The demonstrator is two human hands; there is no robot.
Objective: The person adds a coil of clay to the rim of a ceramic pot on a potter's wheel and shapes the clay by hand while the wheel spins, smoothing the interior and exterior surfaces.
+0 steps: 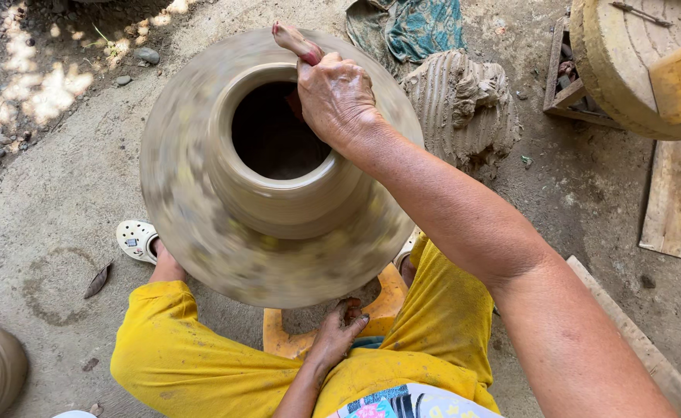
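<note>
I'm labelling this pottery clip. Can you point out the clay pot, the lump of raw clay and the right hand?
clay pot point(201, 155): head view, on its blurred shoulder, left of the mouth.
lump of raw clay point(452, 101): head view, on its ridged side.
right hand point(335, 97): head view, on the back of the hand at the pot's rim.

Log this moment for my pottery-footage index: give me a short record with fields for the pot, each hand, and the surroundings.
pot: large round brown clay pot, wide shoulder, open neck, surface motion-blurred
right hand: right hand on the neck rim, gripping a reddish wet strip
left hand: left hand low under the pot's near side, by the orange stand
surroundings: ridged grey clay lump; teal cloth; white perforated clog
</note>
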